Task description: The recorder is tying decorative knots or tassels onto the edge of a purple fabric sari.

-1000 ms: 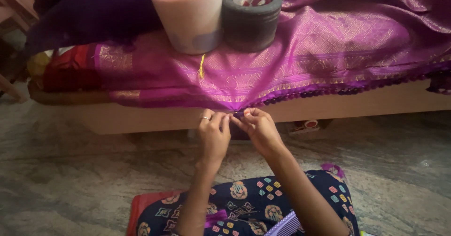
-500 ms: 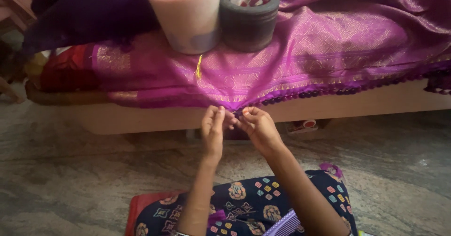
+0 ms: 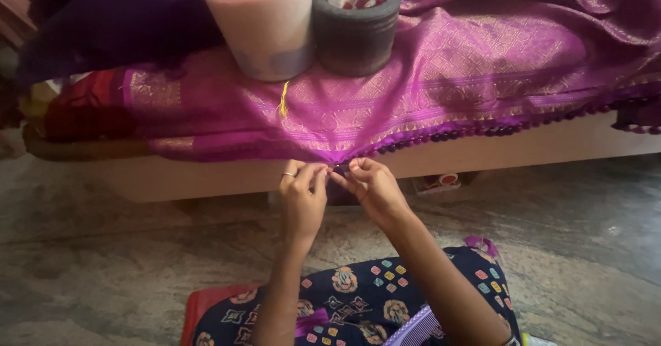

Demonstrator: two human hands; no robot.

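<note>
surface: wooden ledge (image 3: 206, 181) over stone floor (image 3: 103, 263) | left hand (image 3: 303, 198), right hand (image 3: 375, 187) grip: both pinching purple cloth (image 3: 427, 77) edge

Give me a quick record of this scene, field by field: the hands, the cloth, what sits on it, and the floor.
left hand: ring on one finger, pinching the cloth's lower edge
right hand: pinching the same edge, beside the left
cloth: purple-pink woven fabric, beaded border, draped over a low platform
on cloth: pale container; dark round holder with small rolls
floor: mottled stone
</note>
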